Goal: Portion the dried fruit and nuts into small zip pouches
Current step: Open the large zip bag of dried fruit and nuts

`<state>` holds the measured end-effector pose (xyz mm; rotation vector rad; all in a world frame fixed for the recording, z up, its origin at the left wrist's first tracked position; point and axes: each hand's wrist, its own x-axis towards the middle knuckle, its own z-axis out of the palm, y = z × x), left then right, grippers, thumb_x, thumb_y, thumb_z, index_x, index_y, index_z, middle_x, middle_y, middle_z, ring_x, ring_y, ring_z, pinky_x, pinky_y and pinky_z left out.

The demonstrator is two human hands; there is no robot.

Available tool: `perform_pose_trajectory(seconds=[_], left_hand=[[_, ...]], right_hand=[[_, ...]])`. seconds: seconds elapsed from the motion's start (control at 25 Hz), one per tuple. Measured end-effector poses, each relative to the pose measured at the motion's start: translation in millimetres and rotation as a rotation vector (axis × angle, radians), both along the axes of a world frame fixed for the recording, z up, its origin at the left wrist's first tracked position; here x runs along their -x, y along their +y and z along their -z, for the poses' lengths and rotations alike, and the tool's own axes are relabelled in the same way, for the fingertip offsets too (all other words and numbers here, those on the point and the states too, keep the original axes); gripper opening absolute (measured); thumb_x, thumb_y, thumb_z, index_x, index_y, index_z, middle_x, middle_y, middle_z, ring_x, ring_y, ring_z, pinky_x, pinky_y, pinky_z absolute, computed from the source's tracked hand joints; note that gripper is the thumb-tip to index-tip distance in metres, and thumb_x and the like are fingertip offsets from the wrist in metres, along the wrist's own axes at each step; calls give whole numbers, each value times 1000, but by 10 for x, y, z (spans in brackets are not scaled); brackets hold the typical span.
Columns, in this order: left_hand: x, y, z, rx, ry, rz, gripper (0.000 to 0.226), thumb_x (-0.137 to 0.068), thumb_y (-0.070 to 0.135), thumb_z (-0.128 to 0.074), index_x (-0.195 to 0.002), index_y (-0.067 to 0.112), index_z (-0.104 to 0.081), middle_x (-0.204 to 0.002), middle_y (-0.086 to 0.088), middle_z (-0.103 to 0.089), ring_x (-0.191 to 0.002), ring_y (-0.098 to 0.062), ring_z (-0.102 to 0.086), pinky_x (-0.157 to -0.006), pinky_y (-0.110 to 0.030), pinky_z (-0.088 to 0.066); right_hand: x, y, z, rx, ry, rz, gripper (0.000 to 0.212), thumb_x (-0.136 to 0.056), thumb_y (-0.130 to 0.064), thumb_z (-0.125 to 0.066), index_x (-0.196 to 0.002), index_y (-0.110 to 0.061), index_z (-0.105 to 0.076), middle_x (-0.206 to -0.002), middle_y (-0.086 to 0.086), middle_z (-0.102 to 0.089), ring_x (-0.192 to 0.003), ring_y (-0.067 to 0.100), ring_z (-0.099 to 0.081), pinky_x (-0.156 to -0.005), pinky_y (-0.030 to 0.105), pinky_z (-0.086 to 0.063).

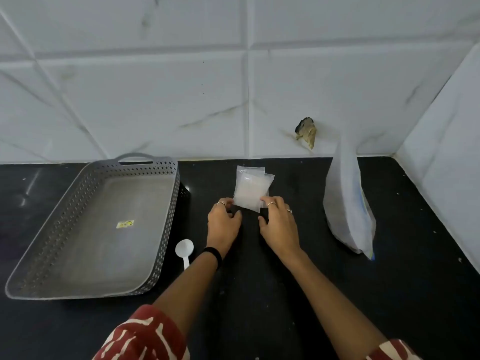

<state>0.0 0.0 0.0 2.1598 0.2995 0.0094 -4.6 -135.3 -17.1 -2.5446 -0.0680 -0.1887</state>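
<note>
While both forearms reach forward over the black counter (285, 307), the left hand (224, 224) and right hand (280, 224) lie palm-down, fingertips pinching the near edge of a stack of small clear zip pouches (251, 188) just beyond them. Left of the left hand lie a white scoop (184, 249) and grey perforated basket (104, 229); right of the right hand stands a big zip bag (348, 203), contents indistinct.
</note>
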Motion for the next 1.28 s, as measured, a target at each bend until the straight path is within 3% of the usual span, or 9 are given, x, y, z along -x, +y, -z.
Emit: perform_pose_trajectory(seconds=[0.16, 0.44, 0.6, 0.72, 0.8, 0.92, 1.04, 1.16, 1.28], left_hand=[[-105, -38, -9, 79, -18, -98, 26, -91, 11, -62, -117, 8, -59, -106, -3, -65, -86, -6, -57, -62, -5, -42], [-21, -35, -25, 181, -69, -187, 16, -89, 14, -66, -104, 9, -68, -97, -2, -69, -91, -10, -65, -73, -12, -49], [376, -10, -90, 378, -37, -212, 11, -86, 8, -68, -93, 16, -68, -91, -3, -71, -89, -15, -68, -82, -27, -56], [891, 86, -149, 515, 49, -200, 12, -86, 2, -65, -92, 14, -66, -89, -4, -70, -85, -15, -67, -76, -26, -54], [1194, 211, -154, 458, 139, -110, 11, -87, 3, -65, -91, 12, -66, -85, -4, -71, -79, -13, -67, -71, -23, -52], [1425, 352, -137, 169, 233, 34, 11, -86, 4, -66, -85, 15, -66, -77, 1, -70, -67, -6, -66, -65, -17, -50], [1435, 331, -187, -73, 270, 137, 7, -89, 12, -64, -92, 18, -65, -80, 3, -69, -58, -4, -64, -55, -11, -48], [1300, 186, -288, -166, 200, 199, 8, -90, 16, -62, -96, 19, -65, -79, 2, -68, -64, -7, -65, -59, -18, -52], [1077, -95, -452, -161, 115, 306, 6, -91, 19, -61, -94, 20, -66, -72, 3, -69, -58, -4, -64, -57, -14, -51]], right_hand=[[-74, 15, 19, -83, -75, 45, 23, -92, -11, -55, -114, -14, -63, -115, 1, -56, -104, 17, -55, -80, 27, -50], [-25, -2, -3, -186, -132, 40, 13, -91, -10, -58, -99, -15, -67, -107, -4, -56, -96, 9, -57, -72, 13, -42], [200, -36, -99, -252, -161, -7, 13, -90, -8, -59, -98, -15, -67, -108, -6, -54, -91, 8, -58, -74, 11, -46], [530, -139, -178, -320, -189, -47, 13, -89, -9, -59, -98, -15, -67, -107, -6, -54, -93, 6, -57, -81, 19, -50], [800, -232, -242, -349, -210, -93, 14, -89, -6, -59, -97, -14, -67, -107, -6, -55, -93, 4, -57, -82, 18, -50], [1132, -357, -399, -360, -256, -158, 15, -88, -2, -60, -97, -11, -68, -105, -5, -55, -88, 2, -56, -76, 10, -46], [1260, -507, -700, -360, -380, -158, 15, -88, 0, -59, -98, -7, -68, -104, -1, -56, -87, 7, -57, -74, 15, -48], [1206, -746, -973, -258, -508, 33, 19, -89, -8, -60, -107, -7, -64, -108, 6, -58, -99, 13, -55, -81, 20, -48], [987, -998, -1035, -15, -315, 274, 49, -85, -31, -65, -127, -13, -49, -127, 10, -50, -118, 28, -47, -93, 42, -47]])
